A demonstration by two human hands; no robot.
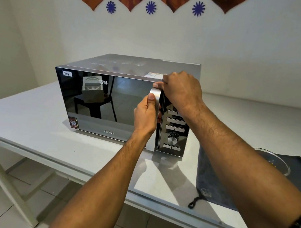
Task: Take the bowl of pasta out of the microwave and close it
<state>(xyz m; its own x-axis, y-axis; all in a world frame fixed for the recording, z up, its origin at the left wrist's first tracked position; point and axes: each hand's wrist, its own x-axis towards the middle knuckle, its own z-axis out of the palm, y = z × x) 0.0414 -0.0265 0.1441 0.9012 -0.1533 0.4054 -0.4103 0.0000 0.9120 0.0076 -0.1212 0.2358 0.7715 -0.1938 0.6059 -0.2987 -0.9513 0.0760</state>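
Note:
A silver microwave (108,103) with a dark mirrored door stands on the white table (25,129), and its door is flush with the body. My left hand (146,116) grips the vertical silver door handle (155,95) from the left. My right hand (180,92) rests on the microwave's top front corner above the control panel (174,131), its fingers curled over the edge. A clear glass bowl (274,162) sits to the right on a dark cloth, mostly hidden behind my right forearm. Small yellow bits show inside it.
The dark grey cloth (213,183) with a black loop lies at the table's front right edge. White walls stand behind and to the left of the microwave. The tiled floor shows below the table's front edge.

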